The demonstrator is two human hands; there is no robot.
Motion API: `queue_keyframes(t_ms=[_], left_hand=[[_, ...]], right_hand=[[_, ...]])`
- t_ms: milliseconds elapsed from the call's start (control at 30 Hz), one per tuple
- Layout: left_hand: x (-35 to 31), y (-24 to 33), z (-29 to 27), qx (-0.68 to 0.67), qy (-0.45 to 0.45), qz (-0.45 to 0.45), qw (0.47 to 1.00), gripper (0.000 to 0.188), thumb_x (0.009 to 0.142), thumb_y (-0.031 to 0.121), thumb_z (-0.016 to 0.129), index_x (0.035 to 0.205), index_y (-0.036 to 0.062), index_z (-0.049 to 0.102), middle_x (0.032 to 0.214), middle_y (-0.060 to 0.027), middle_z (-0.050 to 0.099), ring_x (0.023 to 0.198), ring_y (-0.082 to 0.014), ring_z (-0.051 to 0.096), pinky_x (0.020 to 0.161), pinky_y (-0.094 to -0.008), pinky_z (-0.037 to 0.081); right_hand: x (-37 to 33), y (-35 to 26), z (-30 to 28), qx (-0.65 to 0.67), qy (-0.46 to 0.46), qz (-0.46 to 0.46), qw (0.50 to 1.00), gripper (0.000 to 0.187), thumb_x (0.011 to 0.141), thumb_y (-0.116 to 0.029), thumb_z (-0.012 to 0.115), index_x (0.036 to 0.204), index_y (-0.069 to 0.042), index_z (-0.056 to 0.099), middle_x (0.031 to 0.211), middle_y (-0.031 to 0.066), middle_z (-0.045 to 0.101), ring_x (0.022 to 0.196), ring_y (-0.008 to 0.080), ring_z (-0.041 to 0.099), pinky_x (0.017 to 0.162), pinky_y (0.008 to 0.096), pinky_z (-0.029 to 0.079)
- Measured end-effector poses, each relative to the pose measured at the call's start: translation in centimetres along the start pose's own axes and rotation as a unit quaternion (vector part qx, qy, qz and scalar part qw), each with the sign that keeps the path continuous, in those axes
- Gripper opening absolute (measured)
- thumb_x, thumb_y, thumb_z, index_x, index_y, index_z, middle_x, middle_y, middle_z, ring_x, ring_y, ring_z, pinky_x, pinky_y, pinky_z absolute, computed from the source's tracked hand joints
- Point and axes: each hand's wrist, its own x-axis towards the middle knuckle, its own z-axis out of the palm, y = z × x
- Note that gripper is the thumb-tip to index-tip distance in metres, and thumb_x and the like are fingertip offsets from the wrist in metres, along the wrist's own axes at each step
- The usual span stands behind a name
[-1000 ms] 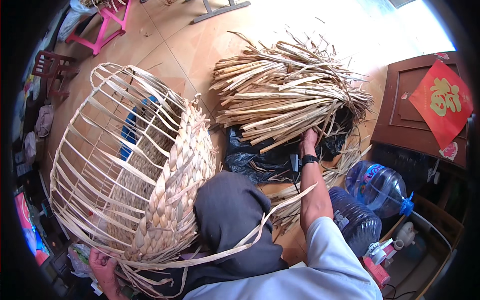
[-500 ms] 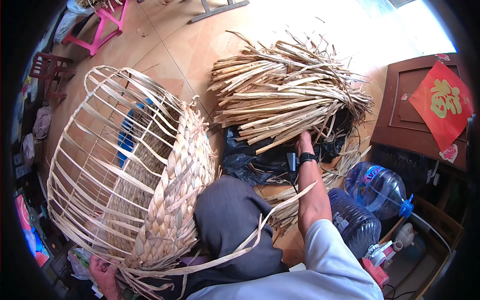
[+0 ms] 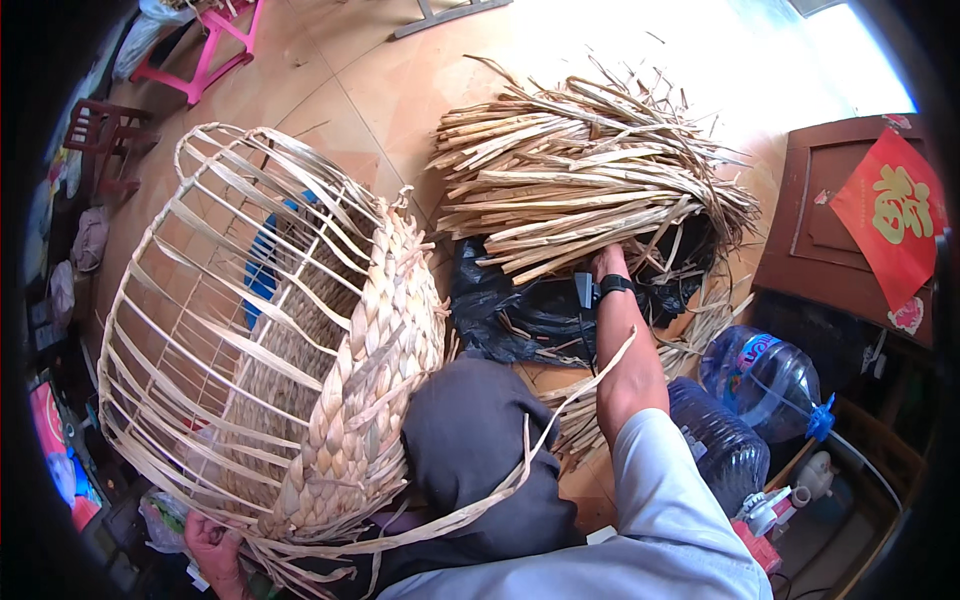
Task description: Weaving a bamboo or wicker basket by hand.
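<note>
A large, half-woven basket (image 3: 375, 330) lies tilted against my dark-trousered knee at the left. One side is thick braided plant fibre, and bare ribs with loose strips form the open frame. My left hand (image 3: 215, 548) is closed at its lower rim, fingers curled. A long dried strip (image 3: 470, 508) trails from the basket across my lap. Ahead on the right, a big bundle of dried stalks (image 3: 590, 190) rests over a black plastic bag (image 3: 495, 310). My right hand (image 3: 611, 263) reaches under the bundle's near edge, its fingers hidden by the stalks.
Two large clear water bottles (image 3: 765, 380) stand right of my forearm. Behind them is a brown wooden door (image 3: 810, 225) with a red paper diamond. Loose stalks (image 3: 690, 335) litter the tiled floor. A pink stool (image 3: 215, 60) and a small brown chair (image 3: 108, 135) are far left.
The whole view has shifted slightly, with things sitting a little farther right. My right hand stays under the stalks and my left hand stays at the basket's rim.
</note>
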Motion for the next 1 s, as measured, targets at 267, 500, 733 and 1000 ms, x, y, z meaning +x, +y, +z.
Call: queue_keyframes(t_ms=[267, 500, 733, 1000], left_hand=[[-2.2, 2.6, -0.7, 0.054, 0.021, 0.003, 0.998, 0.041, 0.077, 0.013, 0.08, 0.11, 0.0035, 0.057, 0.097, -0.0037, 0.067, 0.09, -0.012, 0.063, 0.086, -0.0267, 0.048], [-1.9, 2.5, -0.5, 0.059, -0.004, 0.023, 0.998, 0.037, 0.078, 0.013, 0.077, 0.107, 0.0041, 0.057, 0.094, -0.0032, 0.065, 0.089, -0.0118, 0.062, 0.087, -0.0256, 0.046], [-1.3, 2.5, 0.7, 0.037, -0.028, 0.061, 0.997, 0.034, 0.082, 0.015, 0.078, 0.106, 0.0043, 0.057, 0.093, -0.0038, 0.066, 0.088, -0.0106, 0.062, 0.083, -0.0242, 0.046], [-1.6, 2.1, 0.1, 0.012, -0.037, 0.086, 0.996, 0.034, 0.082, 0.015, 0.079, 0.106, 0.0049, 0.057, 0.092, -0.0032, 0.067, 0.087, -0.009, 0.061, 0.083, -0.0225, 0.044]], right_hand=[[-6.2, 6.8, -1.2, -0.433, -0.002, -0.258, 0.863, 0.025, 0.092, -0.033, 0.06, 0.104, -0.014, 0.07, 0.092, 0.0098, 0.071, 0.079, 0.0292, 0.066, 0.072, 0.0416, 0.053], [-13.7, 0.5, -11.7, -0.713, 0.069, -0.505, 0.482, 0.025, 0.091, -0.028, 0.054, 0.088, -0.014, 0.075, 0.078, 0.0105, 0.071, 0.073, 0.0305, 0.07, 0.066, 0.0445, 0.056], [-30.4, -7.2, -13.3, -0.482, 0.176, -0.465, 0.722, 0.042, 0.074, -0.028, 0.071, 0.089, 0.011, 0.067, 0.082, 0.0303, 0.068, 0.077, 0.043, 0.068, 0.071, 0.0477, 0.051], [-37.5, -4.6, -14.8, -0.292, 0.146, -0.519, 0.79, 0.051, 0.072, -0.024, 0.082, 0.104, 0.011, 0.066, 0.097, 0.0242, 0.07, 0.088, 0.0363, 0.068, 0.083, 0.043, 0.053]])
